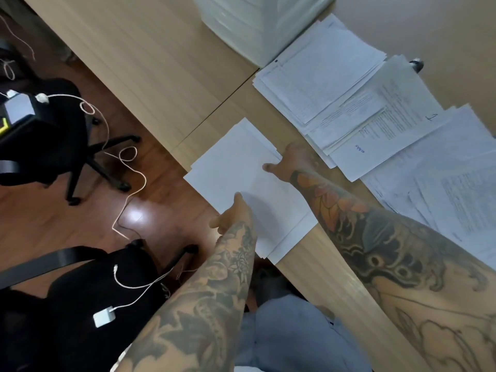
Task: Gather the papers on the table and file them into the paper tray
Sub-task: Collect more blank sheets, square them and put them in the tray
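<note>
At table edge (308, 267), both hands pinch blank sheets (241, 178); printed papers (375, 103) beside; tray (255, 25) behind.

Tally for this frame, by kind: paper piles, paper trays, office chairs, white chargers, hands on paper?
Paper piles: 4, one held, three printed lying on the table
Paper trays: 1
Office chairs: 2
White chargers: 2
Hands on paper: 2, left hand, right hand
Total: 11

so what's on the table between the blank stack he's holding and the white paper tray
In the head view, only bare wooden table with a seam line lies between the blank stack and the paper tray.
</note>
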